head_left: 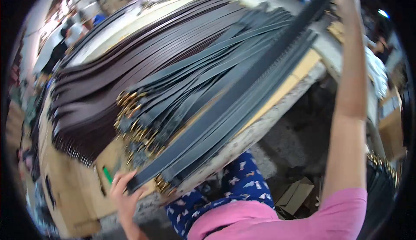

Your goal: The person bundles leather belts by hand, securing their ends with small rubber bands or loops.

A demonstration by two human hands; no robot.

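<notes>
A long dark belt [242,88] stretches diagonally across the view, slightly blurred. Its near end sits between the thumb and fingers of my left hand [123,192], at the table's front edge. With the arm reaching far out, my right hand [346,4] is closed on the belt's other end at the upper right. Beneath and beside this belt lie more dark grey belts [242,105], some with gold-coloured buckles [162,183]. A tangled pile of grey belts [195,75] with gold buckles [130,103] is just behind.
Dark brown belts [130,66] lie in a wide stack at the back left. A green marker-like object [107,174] rests on the cardboard-covered table [71,192]. Cardboard boxes [391,123] stand at the right. Another person [73,32] is at the far left.
</notes>
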